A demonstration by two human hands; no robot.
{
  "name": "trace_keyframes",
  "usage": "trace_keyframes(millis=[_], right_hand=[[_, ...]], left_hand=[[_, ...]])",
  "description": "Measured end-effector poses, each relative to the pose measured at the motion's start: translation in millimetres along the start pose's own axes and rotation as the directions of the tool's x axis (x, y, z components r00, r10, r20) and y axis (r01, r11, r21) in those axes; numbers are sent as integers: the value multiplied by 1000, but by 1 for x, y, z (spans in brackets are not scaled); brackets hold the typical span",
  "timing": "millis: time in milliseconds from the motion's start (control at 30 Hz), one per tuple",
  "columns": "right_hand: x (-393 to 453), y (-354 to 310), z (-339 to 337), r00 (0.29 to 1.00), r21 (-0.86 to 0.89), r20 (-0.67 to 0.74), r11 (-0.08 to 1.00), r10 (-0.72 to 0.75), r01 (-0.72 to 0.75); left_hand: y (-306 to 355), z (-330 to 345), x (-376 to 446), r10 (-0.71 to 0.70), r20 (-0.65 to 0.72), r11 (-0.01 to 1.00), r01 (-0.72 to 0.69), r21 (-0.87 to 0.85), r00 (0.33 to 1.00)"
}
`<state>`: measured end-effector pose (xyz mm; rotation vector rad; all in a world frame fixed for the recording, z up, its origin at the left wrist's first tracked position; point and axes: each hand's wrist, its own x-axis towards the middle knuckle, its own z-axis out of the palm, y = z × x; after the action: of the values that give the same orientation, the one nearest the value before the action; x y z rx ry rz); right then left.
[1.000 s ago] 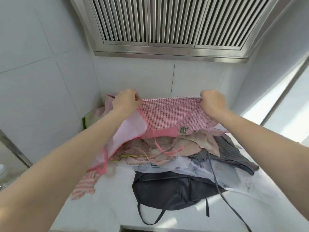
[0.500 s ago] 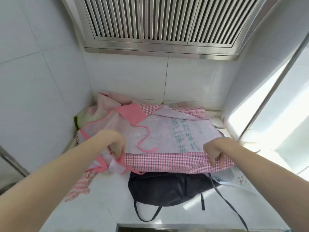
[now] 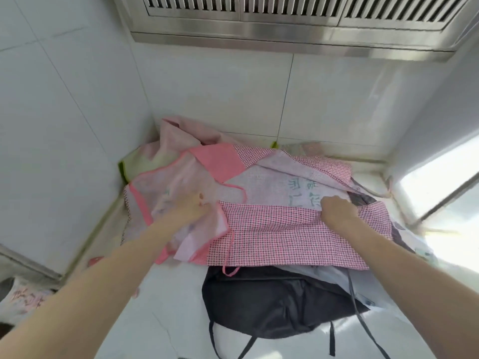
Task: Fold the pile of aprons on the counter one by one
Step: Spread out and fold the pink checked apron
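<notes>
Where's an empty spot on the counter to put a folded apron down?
Bare counter shows at the near left, between the left forearm and the black apron, below the pink checked apron. The back and right are crowded with piled aprons.

Single head cam, wide-angle, looking forward and down from the person's head, close over the tabletop. It's facing the tiled corner, vent hood cutting across the top edge, both forearms reaching in from the bottom. No second view overlapping.
</notes>
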<state>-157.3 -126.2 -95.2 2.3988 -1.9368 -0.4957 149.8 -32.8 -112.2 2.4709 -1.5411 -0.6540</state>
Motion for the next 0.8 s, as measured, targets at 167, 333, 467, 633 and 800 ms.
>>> trace_keyframes(millis=[167,333,467,633,800], right_hand=[[29,-30,16,1000,12,11,1000,-25,25],[47,-62,23,989,6,-1,989,-149,149],[59,-47,29,998,8,-29,998,-56,57],[57,-53,28,990,-12,-85,993,-115,114],[14,-110,30,781,309,-204,718,-590,623]], left_hand=[[-6,32,-14,200,304,979,-179,-94,932],[-15,61,-17,87,146,885,-143,442,985],[-41,38,2,1,-55,982,9,188,998],[-50,19,1,-105,-170,994,106,-3,980],[-38,31,-3,-162,-140,964,126,-234,977]])
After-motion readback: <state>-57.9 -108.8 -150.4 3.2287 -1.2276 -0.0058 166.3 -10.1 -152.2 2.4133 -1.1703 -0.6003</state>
